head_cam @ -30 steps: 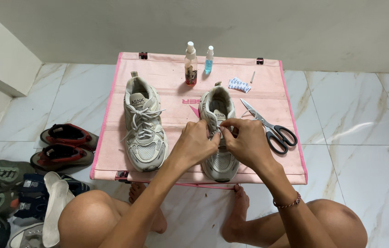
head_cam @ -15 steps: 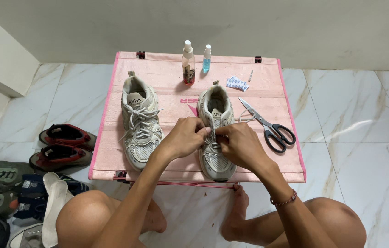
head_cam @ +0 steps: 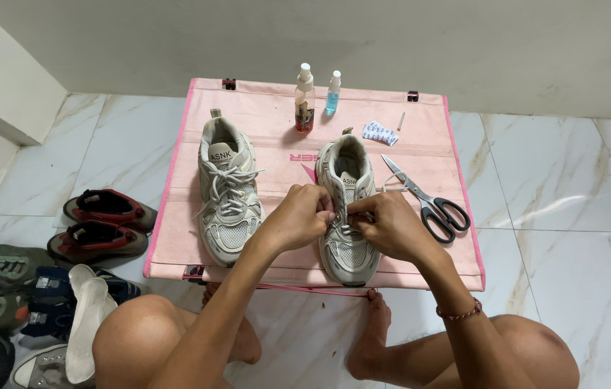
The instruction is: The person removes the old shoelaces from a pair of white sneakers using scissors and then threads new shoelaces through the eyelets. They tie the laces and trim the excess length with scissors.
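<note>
The lace of the right sneaker (head_cam: 348, 209) is pinched by both the left hand (head_cam: 298, 216) and the right hand (head_cam: 390, 225). The sneaker's long axis runs away from the person, between the hands, equally near both.

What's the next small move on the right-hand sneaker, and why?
Probably draw the lace snug across the eyelets: both the left hand and right hand pinch at the laces over the tongue of the right sneaker, while the left sneaker beside it is already laced.

Arms: bare, no sleeves.
Right wrist: thin reddish-brown beaded bracelet (head_cam: 459, 314).
Legs, feet: bare, unshod.
</note>
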